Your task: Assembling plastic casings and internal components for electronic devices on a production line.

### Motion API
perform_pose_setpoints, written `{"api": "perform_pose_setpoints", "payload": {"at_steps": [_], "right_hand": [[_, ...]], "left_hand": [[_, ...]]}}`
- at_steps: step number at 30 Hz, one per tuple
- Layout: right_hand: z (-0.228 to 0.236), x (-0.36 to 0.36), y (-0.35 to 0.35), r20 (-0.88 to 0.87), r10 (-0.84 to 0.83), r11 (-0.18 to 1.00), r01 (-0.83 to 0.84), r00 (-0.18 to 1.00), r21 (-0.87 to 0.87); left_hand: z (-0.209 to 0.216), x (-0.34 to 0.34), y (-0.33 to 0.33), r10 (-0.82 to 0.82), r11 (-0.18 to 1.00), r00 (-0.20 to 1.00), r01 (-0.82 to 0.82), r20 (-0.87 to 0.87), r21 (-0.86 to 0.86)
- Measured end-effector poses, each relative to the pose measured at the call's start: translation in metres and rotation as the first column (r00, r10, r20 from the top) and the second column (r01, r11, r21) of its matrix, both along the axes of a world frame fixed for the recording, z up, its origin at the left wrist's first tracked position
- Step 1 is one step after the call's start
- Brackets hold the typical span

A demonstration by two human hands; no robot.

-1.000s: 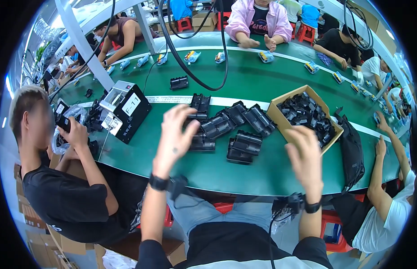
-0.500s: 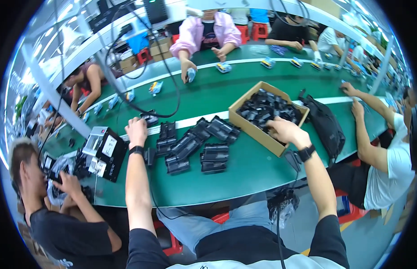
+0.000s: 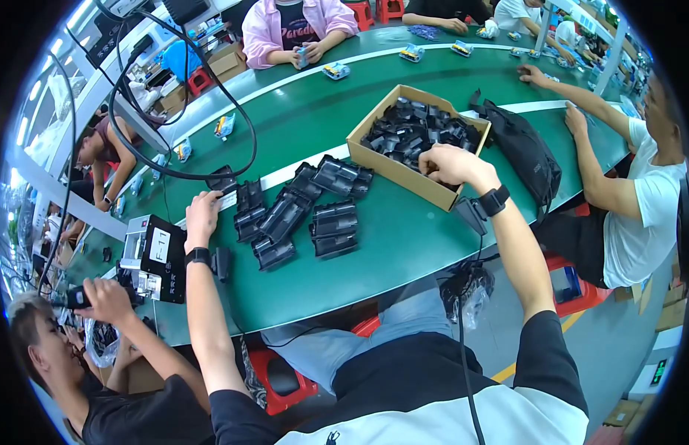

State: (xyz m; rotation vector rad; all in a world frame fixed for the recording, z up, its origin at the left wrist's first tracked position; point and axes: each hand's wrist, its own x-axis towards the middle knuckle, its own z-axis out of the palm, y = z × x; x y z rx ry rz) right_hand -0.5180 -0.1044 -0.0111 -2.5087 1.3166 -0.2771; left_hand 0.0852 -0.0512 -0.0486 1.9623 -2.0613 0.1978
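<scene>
My left hand rests on the green table, its fingers extended toward a small black plastic part by the white strip. I see no grip on that part. At the near right corner of a cardboard box, my right hand has its fingers curled and drawn together. Whatever is between them is hidden. Small black plastic pieces fill the box. Between my hands lie several larger black plastic housings, some overlapping, with another group nearer me.
A black-and-silver boxy machine stands left of my forearm. A black bag lies right of the box. Cables hang over the far left. Blue-and-yellow packets line the far strip. People sit on both sides and opposite.
The view has shifted, so the table sits higher and further left. My right hand has lifted slightly toward the box's near edge. The person at left has raised a dark object.
</scene>
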Motion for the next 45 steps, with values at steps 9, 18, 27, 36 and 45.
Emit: {"api": "perform_pose_setpoints", "payload": {"at_steps": [9, 18, 27, 36, 45], "right_hand": [[0.006, -0.002, 0.004, 0.074, -0.103, 0.99, 0.095, 0.992, 0.101], [0.018, 0.004, -0.002, -0.013, -0.166, 0.951, 0.163, 0.986, 0.261], [0.01, 0.0, 0.006, 0.332, -0.063, 0.994, 0.089, 0.941, -0.064], [0.075, 0.036, 0.088, 0.36, 0.321, 0.861, -0.428, 0.876, 0.274], [0.004, 0.089, 0.14, -0.084, 0.348, 0.936, -0.352, 0.934, -0.027]], "left_hand": [[0.001, -0.006, -0.013, 0.054, 0.994, 0.995, -0.046, 0.081, -0.097], [0.026, -0.025, -0.014, 0.083, 0.981, 0.985, -0.054, 0.154, -0.186], [0.105, -0.2, 0.183, -0.142, 0.977, 0.987, 0.153, 0.081, -0.151], [0.042, -0.25, 0.248, -0.181, 0.982, 0.971, 0.169, -0.156, -0.09], [0.015, -0.254, 0.24, -0.227, 0.973, 0.947, 0.212, -0.229, -0.086]]}}
